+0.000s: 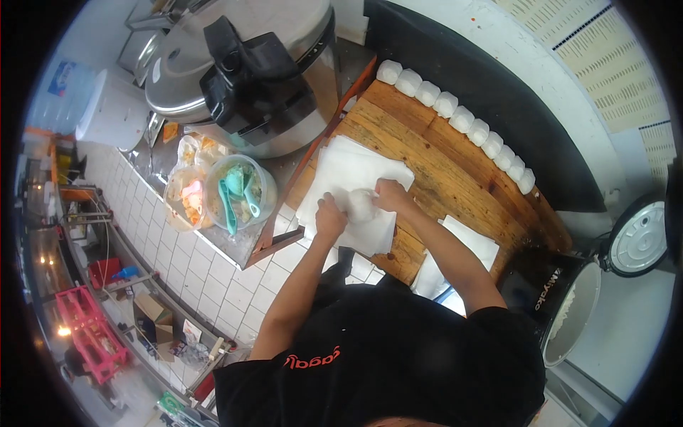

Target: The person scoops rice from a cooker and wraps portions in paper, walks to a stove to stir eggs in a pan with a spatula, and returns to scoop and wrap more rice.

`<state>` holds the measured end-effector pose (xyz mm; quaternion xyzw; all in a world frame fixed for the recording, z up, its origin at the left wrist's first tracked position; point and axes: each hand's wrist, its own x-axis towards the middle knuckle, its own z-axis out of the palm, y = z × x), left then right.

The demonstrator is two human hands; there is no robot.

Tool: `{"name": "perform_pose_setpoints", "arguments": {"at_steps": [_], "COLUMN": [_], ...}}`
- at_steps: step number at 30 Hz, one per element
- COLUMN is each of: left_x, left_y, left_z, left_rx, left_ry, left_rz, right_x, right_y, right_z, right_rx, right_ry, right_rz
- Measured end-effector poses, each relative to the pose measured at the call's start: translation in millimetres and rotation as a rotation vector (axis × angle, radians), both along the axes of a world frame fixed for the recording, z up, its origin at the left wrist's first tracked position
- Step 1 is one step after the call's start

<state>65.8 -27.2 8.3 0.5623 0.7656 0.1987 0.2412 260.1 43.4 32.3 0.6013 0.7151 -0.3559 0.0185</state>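
A stack of white paper sheets (348, 160) lies on the wooden table (398, 117) in front of me. On the stack is a rounded white bundle (361, 206), between my two hands. My left hand (330, 215) is closed at the bundle's left side, fingers bent at the paper. My right hand (391, 195) pinches at its upper right side. Along the table's far edge runs a row of several white wrapped bundles (446, 104). What is inside the bundle is hidden.
A large steel cooker (178, 78) stands at the upper left. Beside it are a tub with turquoise spoons (240, 192) and a container of orange food (186, 206). More white sheets (469, 242) lie right of me, near an open rice cooker (569, 313).
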Motion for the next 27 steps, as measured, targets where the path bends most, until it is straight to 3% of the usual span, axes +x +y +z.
{"name": "perform_pose_setpoints", "arguments": {"at_steps": [3, 6, 7, 9, 10, 12, 15, 17, 18, 20, 22, 23, 25, 27], "left_x": [-4, -30, -28, -15, -8, 4, 32, 58, 71, 96, 116, 125, 149, 182], "left_y": [15, 22, 17, 14, 15, 18, 20, 19, 21, 22, 24, 28, 33, 28], "left_z": [8, 38, 51, 70, 75, 79, 93, 96, 107, 128, 127, 126, 120, 104], "left_rx": [-0.316, -0.351, -0.336, -0.402, -0.433, -0.339, -0.165, 0.063, 0.049, 0.013, -0.188, -0.295, -0.393, -0.33], "left_ry": [-0.022, -0.425, -0.946, -1.194, -1.315, -1.051, -0.514, -0.214, -0.243, -0.298, -0.592, -0.73, -0.923, -0.859], "left_rz": [-0.11, -0.381, -0.29, -0.16, -0.094, -0.168, -0.368, -0.503, -0.605, -0.797, -0.872, -0.895, -0.983, -0.95], "right_x": [5, 26, 30, 29, 31, 38, 64, 81, 87, 99, 113, 123, 142, 162], "right_y": [4, 0, -6, -31, -40, -48, -63, -79, -86, -94, -108, -116, -135, -156], "right_z": [-2, 3, 8, 48, 42, 31, 37, 54, 60, 49, 91, 78, 76, 74], "right_rx": [-0.105, -0.468, -0.532, -0.661, -0.363, 0.2, 0.071, -0.146, -0.236, -0.018, -0.124, -0.048, -0.19, -0.279], "right_ry": [0.183, 0.938, 1.108, 1.452, 1.281, 0.876, 0.451, 0.983, 1.26, 1.006, 0.988, 1.013, 1.459, 1.795], "right_rz": [0.098, -0.244, -0.386, -0.692, -0.623, -0.48, -0.268, -0.423, -0.483, -0.53, -0.673, -0.68, -0.815, -0.84]}}
